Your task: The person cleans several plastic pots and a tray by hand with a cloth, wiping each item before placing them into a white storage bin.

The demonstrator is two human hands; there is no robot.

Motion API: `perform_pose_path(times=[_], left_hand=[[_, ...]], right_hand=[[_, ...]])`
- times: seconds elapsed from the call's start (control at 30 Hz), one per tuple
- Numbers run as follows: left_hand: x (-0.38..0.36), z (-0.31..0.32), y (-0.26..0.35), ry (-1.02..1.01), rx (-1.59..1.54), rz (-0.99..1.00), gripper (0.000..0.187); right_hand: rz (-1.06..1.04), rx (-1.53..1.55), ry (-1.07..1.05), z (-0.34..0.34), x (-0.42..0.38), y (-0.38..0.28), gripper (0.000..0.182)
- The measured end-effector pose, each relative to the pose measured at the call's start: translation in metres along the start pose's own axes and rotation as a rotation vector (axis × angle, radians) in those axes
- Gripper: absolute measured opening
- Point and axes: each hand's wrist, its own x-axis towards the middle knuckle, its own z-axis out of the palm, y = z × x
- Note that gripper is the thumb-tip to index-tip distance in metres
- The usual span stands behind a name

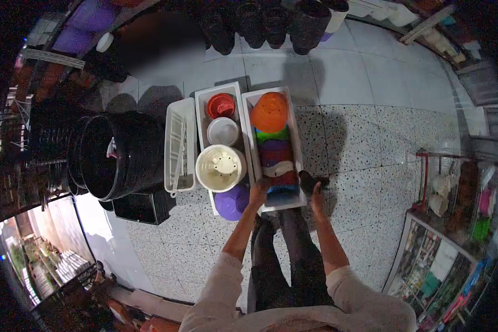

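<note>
From my end, head view. Both hands are at the near end of the right box [301,152], a long white one on the speckled floor [365,193]. Left hand [259,191] lies at its near left corner, against the wall; whether it grips the rim or only rests, I cannot tell. Right hand [317,193] is closed on a dark thing [309,181], just beside the box's right wall. Shape unclear to me.

Inside the right box: orange pot [269,112] at the far end, covering what lies under it; then a row of green, purple, red, white and blue pieces [278,160] running toward me.

Hard against the left side, the middle box [202,98]. Far to near: red pot [221,105], white pot [223,131], cream pot [220,168], purple pot [232,203]. The cream pot is wide and crowds the left hand's side; the purple pot sits at the near end.

Further left, a white basket [178,145], then big black tubs [108,157] with a black crate [141,208] in front, closing off that side. Dark pots [310,27] line the far edge. A glass cabinet [429,260] stands to the near right, well apart from the boxes. The wearer's legs [285,254] block the near side.
</note>
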Motion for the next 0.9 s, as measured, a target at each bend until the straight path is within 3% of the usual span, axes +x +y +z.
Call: perform_pose_path(times=[0.03, 0.1, 0.17, 0.2, 0.33, 0.47, 0.53, 0.63, 0.67, 0.77, 0.8, 0.9], left_hand=[[0.027, 0.011, 0.002, -0.059, -0.152, -0.156, 0.029], [0.088, 0.047, -0.062, 0.009, -1.049, 0.065, 0.03], [0.146, 0.053, -0.052, 0.102, -1.307, -0.088, 0.031], [0.164, 0.043, -0.05, 0.038, -1.073, 0.047, 0.03], [0.218, 0.017, 0.006, 0.262, -0.882, -0.14, 0.031], [0.25, 0.012, 0.023, 0.358, -1.099, -0.208, 0.031], [0.269, 0.02, 0.008, 0.33, -1.357, -0.193, 0.03], [0.289, 0.033, -0.013, 0.324, -1.515, -0.236, 0.025], [0.286, 0.034, -0.01, 0.289, -1.509, -0.202, 0.025], [0.275, 0.024, 0.022, 0.26, -1.444, -0.146, 0.024], [0.273, 0.021, 0.035, 0.303, -1.392, -0.165, 0.023], [0.243, -0.001, 0.101, 0.391, -1.086, -0.077, 0.036]], right_hand=[[0.049, 0.076, -0.029, -0.01, -0.004, -0.017, 0.08], [-0.123, 0.271, -0.087, -0.024, -0.018, -0.039, 0.076], [-0.303, 0.254, -0.207, -0.043, -0.033, -0.065, 0.073], [-0.319, 0.214, -0.218, -0.049, -0.029, -0.073, 0.073], [-0.173, 0.091, -0.076, -0.07, 0.005, -0.093, 0.072], [-0.148, 0.052, 0.052, -0.069, 0.009, -0.106, 0.068], [-0.264, 0.072, 0.097, -0.067, 0.021, -0.099, 0.059], [-0.243, -0.029, 0.189, -0.057, 0.004, -0.111, 0.053], [-0.214, 0.111, 0.144, -0.052, -0.008, -0.122, 0.047], [-0.342, -0.03, 0.058, -0.056, 0.014, -0.101, 0.041], [-0.372, 0.07, 0.029, -0.057, 0.01, -0.101, 0.038], [-0.176, 0.211, 0.081, -0.054, -0.03, -0.139, 0.04]])
